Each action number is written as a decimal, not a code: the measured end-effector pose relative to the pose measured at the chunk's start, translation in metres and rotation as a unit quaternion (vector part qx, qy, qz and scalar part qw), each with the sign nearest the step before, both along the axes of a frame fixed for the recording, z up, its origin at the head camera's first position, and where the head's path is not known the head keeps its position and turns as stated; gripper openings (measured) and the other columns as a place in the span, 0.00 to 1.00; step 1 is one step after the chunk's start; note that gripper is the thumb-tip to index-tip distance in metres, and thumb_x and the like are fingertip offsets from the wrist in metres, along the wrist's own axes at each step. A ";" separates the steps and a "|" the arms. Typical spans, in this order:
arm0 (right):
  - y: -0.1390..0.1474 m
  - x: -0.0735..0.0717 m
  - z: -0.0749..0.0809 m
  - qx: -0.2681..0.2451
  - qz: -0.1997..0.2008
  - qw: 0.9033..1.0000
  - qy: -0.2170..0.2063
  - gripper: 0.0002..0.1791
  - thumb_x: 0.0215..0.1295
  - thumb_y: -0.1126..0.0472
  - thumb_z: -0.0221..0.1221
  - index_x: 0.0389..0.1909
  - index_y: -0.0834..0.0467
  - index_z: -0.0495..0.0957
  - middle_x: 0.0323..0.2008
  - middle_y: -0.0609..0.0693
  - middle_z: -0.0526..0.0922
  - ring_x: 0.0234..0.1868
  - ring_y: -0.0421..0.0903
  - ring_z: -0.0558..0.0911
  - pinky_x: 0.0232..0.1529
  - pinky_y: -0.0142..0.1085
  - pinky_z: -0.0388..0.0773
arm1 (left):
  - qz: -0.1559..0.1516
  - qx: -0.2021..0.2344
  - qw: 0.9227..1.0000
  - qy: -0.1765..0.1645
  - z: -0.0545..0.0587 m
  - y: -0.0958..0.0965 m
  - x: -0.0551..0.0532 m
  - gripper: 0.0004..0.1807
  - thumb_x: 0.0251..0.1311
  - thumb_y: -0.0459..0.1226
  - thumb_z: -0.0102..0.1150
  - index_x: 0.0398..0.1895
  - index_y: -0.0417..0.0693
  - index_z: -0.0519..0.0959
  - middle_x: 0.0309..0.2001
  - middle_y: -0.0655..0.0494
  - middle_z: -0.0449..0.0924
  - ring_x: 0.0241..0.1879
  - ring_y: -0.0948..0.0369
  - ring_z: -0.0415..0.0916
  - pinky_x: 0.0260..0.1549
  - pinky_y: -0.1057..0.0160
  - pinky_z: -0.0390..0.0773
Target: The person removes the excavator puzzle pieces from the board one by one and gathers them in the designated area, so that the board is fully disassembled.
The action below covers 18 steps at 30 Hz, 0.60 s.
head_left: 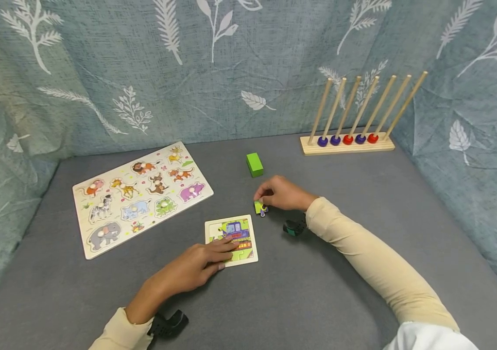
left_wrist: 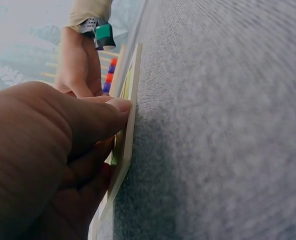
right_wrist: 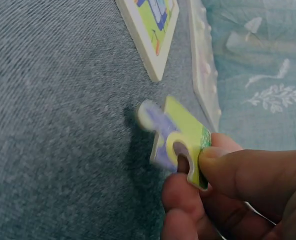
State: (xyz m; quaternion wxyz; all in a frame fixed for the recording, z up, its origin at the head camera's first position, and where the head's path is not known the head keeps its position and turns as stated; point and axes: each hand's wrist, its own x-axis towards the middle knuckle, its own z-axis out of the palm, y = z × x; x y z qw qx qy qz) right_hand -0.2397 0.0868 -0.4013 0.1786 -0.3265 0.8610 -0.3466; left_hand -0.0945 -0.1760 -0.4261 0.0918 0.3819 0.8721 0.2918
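Observation:
My right hand (head_left: 284, 193) pinches a jigsaw puzzle piece (right_wrist: 185, 132) between thumb and fingers. The piece is yellow-green and purple with a rounded tab, and it is tilted above the grey cloth. To its left lies a small square puzzle board (head_left: 253, 243) with a pale frame and a vehicle picture; a bare patch shows at its upper left. My left hand (head_left: 196, 265) rests on the board's left side, fingers spread over the picture. In the left wrist view the thumb (left_wrist: 119, 105) lies at the board's edge.
A green block (head_left: 254, 165) stands beyond the right hand. At the left lies a large animal peg puzzle (head_left: 143, 232). A wooden rack (head_left: 347, 147) with upright rods and several red and blue beads stands at the back right, before the leaf-patterned curtain (head_left: 213, 97).

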 end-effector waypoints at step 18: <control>0.004 -0.004 -0.009 0.008 0.007 1.000 0.005 0.07 0.66 0.70 0.59 0.40 0.64 0.86 0.37 0.52 0.86 0.36 0.41 0.81 0.40 0.35 0.78 | -0.010 0.023 1.000 -0.002 -0.003 -0.002 0.000 0.21 0.63 0.28 0.60 0.60 0.41 0.77 0.66 0.53 0.70 0.68 0.54 0.61 0.59 0.50 0.69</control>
